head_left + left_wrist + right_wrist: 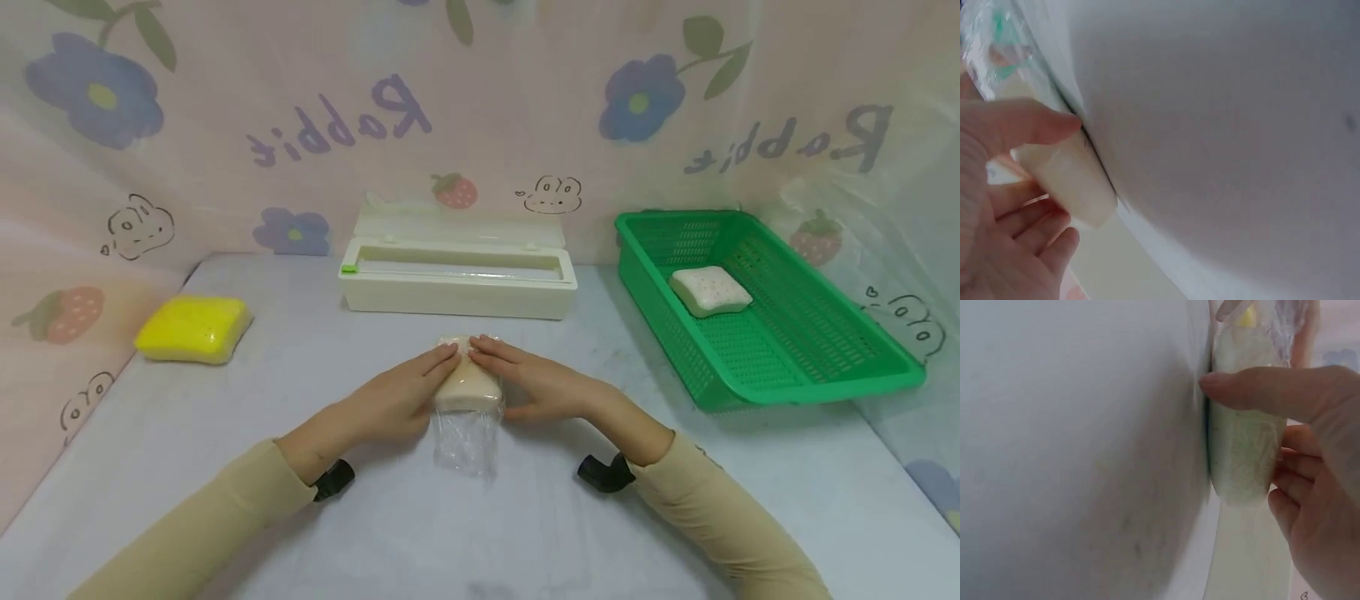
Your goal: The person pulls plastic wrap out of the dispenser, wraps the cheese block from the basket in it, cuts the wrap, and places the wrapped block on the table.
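A cream sponge [468, 387] lies on the white table in front of me, covered in clear cling film [467, 446]; a loose end of the film spreads toward me. My left hand [390, 396] holds the sponge's left side, fingertips on top and thumb [1054, 127] along the side face. From the right, my right hand [551, 385] holds it the same way, its thumb [1241, 389] against the side near the tabletop. Both hands' fingertips almost meet at the far end of the sponge. What lies beneath it is hidden.
Behind the hands stands a white cling film box [457, 296], lid raised, with a green slider [349, 268] at its left end. A yellow sponge [193, 329] sits at the left. On the right, a green basket [825, 392] contains a white speckled sponge [711, 291].
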Demonstrator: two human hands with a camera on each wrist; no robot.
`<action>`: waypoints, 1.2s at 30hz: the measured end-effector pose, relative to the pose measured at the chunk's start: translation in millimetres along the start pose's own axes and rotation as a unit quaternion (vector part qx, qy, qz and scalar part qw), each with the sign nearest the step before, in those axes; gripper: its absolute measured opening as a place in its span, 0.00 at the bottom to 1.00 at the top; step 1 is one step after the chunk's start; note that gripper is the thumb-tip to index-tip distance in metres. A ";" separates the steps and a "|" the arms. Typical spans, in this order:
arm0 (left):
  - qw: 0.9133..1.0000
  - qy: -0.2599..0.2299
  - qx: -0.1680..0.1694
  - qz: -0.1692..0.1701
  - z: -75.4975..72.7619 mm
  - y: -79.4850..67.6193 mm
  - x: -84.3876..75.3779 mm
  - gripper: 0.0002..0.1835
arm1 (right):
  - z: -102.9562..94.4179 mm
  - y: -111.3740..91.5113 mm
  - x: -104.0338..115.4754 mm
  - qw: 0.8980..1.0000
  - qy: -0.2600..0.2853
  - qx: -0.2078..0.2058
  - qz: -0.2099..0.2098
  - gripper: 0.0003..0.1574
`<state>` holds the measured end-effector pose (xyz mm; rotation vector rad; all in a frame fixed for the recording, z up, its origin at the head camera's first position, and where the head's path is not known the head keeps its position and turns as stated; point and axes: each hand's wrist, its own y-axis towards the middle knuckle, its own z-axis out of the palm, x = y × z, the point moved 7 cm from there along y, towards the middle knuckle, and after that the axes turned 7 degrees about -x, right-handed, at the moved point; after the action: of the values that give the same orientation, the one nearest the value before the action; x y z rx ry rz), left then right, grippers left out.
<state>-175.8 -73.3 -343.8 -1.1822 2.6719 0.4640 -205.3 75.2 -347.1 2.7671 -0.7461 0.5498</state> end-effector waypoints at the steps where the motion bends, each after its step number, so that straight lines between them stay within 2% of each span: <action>1: 1.000 -0.001 0.003 -0.005 1.0 0.6 0.0 0.36 | 0.6 0.3 -0.7 1.000 -0.001 0.002 0.002 0.52; 7: 0.999 -0.004 -0.012 -0.032 3.5 3.3 0.6 0.38 | 4.1 1.3 -5.3 1.000 0.011 -0.009 0.002 0.54; 12: 0.998 -0.031 -0.012 -0.050 6.4 2.8 1.3 0.41 | 5.6 1.0 -7.6 0.999 0.035 -0.019 0.008 0.53; 16: 0.997 -0.063 -0.018 -0.052 5.7 1.9 0.6 0.40 | 4.0 1.1 -7.1 0.998 0.047 -0.028 0.012 0.53; 23: 0.984 -0.160 -0.040 -0.061 4.6 2.7 2.1 0.42 | 4.0 0.4 -10.0 0.996 0.073 -0.036 0.019 0.52; 27: 0.981 -0.179 -0.047 -0.058 4.4 3.2 1.8 0.41 | 2.1 -0.3 -11.6 0.995 0.087 -0.046 0.018 0.49; 31: 0.977 -0.193 -0.067 -0.060 2.6 4.3 1.1 0.36 | -2.1 0.7 -11.6 0.992 0.105 -0.072 0.018 0.44; 36: 0.967 -0.219 -0.089 -0.097 3.0 4.9 4.6 0.32 | -4.7 2.3 -12.6 0.987 0.124 -0.095 0.023 0.37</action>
<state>-182.4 -72.3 -346.9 -1.2055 2.1532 0.8347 -218.0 80.2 -347.8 2.4540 -0.7617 0.7720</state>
